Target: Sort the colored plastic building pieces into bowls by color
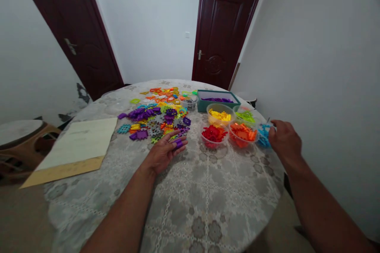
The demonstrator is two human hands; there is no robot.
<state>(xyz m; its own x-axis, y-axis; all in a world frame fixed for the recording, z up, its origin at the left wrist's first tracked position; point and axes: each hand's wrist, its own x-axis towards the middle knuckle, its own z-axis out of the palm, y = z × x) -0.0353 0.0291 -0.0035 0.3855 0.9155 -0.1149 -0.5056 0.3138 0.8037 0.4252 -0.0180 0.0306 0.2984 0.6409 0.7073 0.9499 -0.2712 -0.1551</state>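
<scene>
My left hand (164,151) rests palm up on the round table (190,189), fingers curled loosely around purple plastic pieces (178,143), just in front of a mixed pile of coloured interlocking pieces (157,116). My right hand (284,139) is at the table's right edge, over a clear bowl of blue pieces (263,135). Its fingers point away from me and curl down, so I cannot see if they grip anything.
Clear bowls hold red (213,134), orange (242,133), yellow (219,115) and green (245,116) pieces. A teal tray (216,100) with purple pieces stands behind them. A paper sheet on cardboard (78,142) lies at the left. A stool (20,142) stands off the left edge.
</scene>
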